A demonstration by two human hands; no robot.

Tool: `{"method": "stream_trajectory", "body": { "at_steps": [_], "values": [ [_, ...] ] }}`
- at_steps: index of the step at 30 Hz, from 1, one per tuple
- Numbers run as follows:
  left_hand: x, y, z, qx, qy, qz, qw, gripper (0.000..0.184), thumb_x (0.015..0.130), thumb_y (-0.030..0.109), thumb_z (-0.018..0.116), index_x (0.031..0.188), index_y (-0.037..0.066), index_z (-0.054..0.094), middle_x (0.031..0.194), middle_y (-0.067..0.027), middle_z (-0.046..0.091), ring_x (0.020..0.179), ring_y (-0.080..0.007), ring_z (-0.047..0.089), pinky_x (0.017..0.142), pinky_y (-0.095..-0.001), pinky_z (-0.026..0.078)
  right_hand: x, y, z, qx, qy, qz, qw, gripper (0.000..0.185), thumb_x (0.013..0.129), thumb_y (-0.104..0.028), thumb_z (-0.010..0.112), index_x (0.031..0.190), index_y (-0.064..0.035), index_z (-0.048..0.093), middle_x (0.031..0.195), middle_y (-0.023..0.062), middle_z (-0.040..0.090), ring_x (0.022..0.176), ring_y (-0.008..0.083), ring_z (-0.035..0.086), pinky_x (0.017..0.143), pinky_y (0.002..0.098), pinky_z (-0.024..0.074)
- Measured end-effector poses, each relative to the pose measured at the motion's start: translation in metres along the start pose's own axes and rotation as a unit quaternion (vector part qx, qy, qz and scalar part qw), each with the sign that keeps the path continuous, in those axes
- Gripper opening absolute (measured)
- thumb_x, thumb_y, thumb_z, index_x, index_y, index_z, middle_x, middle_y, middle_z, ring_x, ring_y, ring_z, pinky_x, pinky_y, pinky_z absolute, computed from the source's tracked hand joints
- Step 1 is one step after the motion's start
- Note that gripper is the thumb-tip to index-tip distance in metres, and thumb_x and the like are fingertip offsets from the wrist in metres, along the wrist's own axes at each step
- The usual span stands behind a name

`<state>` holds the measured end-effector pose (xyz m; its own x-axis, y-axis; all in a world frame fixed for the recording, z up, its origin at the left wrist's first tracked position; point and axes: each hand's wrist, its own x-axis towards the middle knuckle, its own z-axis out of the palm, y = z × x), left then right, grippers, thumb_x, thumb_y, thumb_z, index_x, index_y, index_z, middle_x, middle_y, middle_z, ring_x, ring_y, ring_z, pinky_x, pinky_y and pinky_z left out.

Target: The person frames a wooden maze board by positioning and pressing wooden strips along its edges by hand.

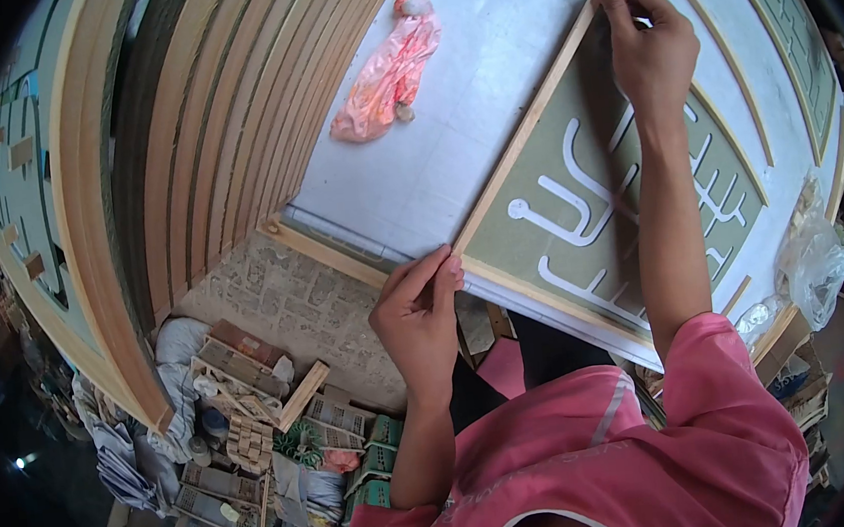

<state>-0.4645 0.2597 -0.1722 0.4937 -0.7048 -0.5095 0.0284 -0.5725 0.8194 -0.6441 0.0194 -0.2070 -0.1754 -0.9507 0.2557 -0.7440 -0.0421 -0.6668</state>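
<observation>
A grey-green board [502, 233] with white curved and branching slots lies on the white tabletop, thin wooden strips along its edges. My left hand [418, 309] is closed at the board's near left corner, thumb and fingers pinching the end of the left-side wooden strip [530, 119]. At the far end of that same strip, my right hand [658, 37] pinches its tip. My right forearm crosses over the board and hides part of the slots. Another wooden strip [766, 183] edges the board's right side.
Many wood-edged panels [220, 131] stand stacked at left. A pink plastic bag [388, 76] lies on the white tabletop [481, 17]. At right are a loose wooden strip [732, 76], another slotted board [792, 40] and clear plastic [819, 264]. Boxes and wood blocks [249, 444] sit below.
</observation>
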Motion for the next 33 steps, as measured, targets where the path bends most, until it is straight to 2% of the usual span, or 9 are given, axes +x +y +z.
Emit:
{"method": "stream_trajectory", "body": {
  "at_steps": [1,7,12,13,15,17,19,29,33],
  "values": [
    [0.000,0.000,0.002,-0.004,0.004,0.002,1.000,0.016,0.086,-0.001,0.069,0.101,-0.006,0.071,0.088,-0.0096,0.067,0.072,-0.0123,0.065,0.062,-0.0218,0.053,0.001,-0.001,0.002,0.013,0.017,-0.013,1.000,0.017,0.085,-0.019,0.071,0.092,-0.0041,0.074,0.071,0.0070,0.069,0.059,0.0114,0.059,0.060,0.0266,0.0476],
    [0.000,0.001,0.007,0.004,0.033,0.001,0.999,0.014,0.085,0.000,0.071,0.097,-0.007,0.072,0.087,-0.0096,0.067,0.070,-0.0128,0.066,0.060,-0.0225,0.054,0.000,-0.005,0.002,0.029,0.017,0.016,0.999,0.015,0.086,-0.015,0.070,0.092,-0.0022,0.074,0.072,0.0096,0.069,0.060,0.0132,0.059,0.061,0.0271,0.0476],
    [0.000,0.001,0.008,-0.018,0.031,0.001,0.999,0.015,0.086,0.002,0.071,0.096,-0.009,0.070,0.088,-0.0117,0.066,0.069,-0.0139,0.066,0.064,-0.0241,0.057,0.004,-0.004,0.001,0.034,-0.013,0.057,0.998,0.016,0.086,-0.015,0.070,0.092,-0.0006,0.074,0.074,0.0118,0.067,0.060,0.0168,0.058,0.063,0.0291,0.0471],
    [0.000,0.000,0.009,-0.023,0.034,-0.002,0.999,0.015,0.086,0.002,0.071,0.096,-0.009,0.070,0.089,-0.0118,0.066,0.070,-0.0143,0.066,0.064,-0.0242,0.058,0.005,-0.001,0.001,0.031,-0.011,0.053,0.998,0.016,0.086,-0.015,0.070,0.092,-0.0006,0.074,0.074,0.0118,0.067,0.060,0.0168,0.058,0.063,0.0291,0.0471],
    [0.000,-0.001,0.008,-0.031,0.037,-0.005,0.999,0.015,0.085,0.002,0.071,0.096,-0.009,0.070,0.089,-0.0119,0.066,0.071,-0.0147,0.066,0.064,-0.0244,0.059,0.006,0.001,0.001,-0.008,-0.032,0.059,0.998,0.023,0.088,-0.026,0.071,0.099,-0.0056,0.075,0.073,0.0068,0.069,0.059,0.0104,0.058,0.058,0.0269,0.0466],
    [0.000,-0.001,0.008,-0.020,0.033,-0.005,0.999,0.015,0.085,0.002,0.071,0.096,-0.009,0.070,0.090,-0.0119,0.066,0.072,-0.0155,0.067,0.065,-0.0253,0.060,0.006,-0.001,0.000,-0.004,-0.037,0.058,0.998,0.022,0.089,-0.025,0.070,0.099,-0.0055,0.075,0.073,0.0069,0.069,0.059,0.0104,0.057,0.058,0.0269,0.0459],
    [-0.001,0.001,0.010,-0.026,0.042,-0.006,0.999,0.014,0.085,0.001,0.071,0.096,-0.008,0.071,0.087,-0.0109,0.065,0.071,-0.0154,0.066,0.063,-0.0252,0.057,0.006,-0.008,-0.001,0.006,-0.039,0.092,0.995,0.018,0.087,-0.017,0.069,0.094,-0.0006,0.074,0.077,0.0120,0.068,0.062,0.0167,0.058,0.063,0.0298,0.0468],
    [-0.001,0.000,0.013,-0.024,0.067,0.015,0.997,0.011,0.084,0.000,0.072,0.093,-0.007,0.072,0.083,-0.0098,0.066,0.066,-0.0154,0.066,0.060,-0.0254,0.054,0.011,-0.003,-0.002,0.018,-0.048,0.115,0.992,0.021,0.087,-0.019,0.070,0.095,-0.0007,0.074,0.067,0.0128,0.067,0.055,0.0141,0.053,0.058,0.0303,0.0444],
    [-0.002,-0.004,0.014,-0.024,0.075,0.031,0.996,0.011,0.084,0.000,0.071,0.093,-0.006,0.072,0.083,-0.0100,0.066,0.066,-0.0156,0.066,0.060,-0.0256,0.054,0.012,-0.003,-0.002,-0.002,-0.060,0.125,0.990,0.021,0.087,-0.020,0.070,0.096,-0.0010,0.074,0.064,0.0107,0.065,0.054,0.0127,0.051,0.056,0.0297,0.0434]
  ]
}}
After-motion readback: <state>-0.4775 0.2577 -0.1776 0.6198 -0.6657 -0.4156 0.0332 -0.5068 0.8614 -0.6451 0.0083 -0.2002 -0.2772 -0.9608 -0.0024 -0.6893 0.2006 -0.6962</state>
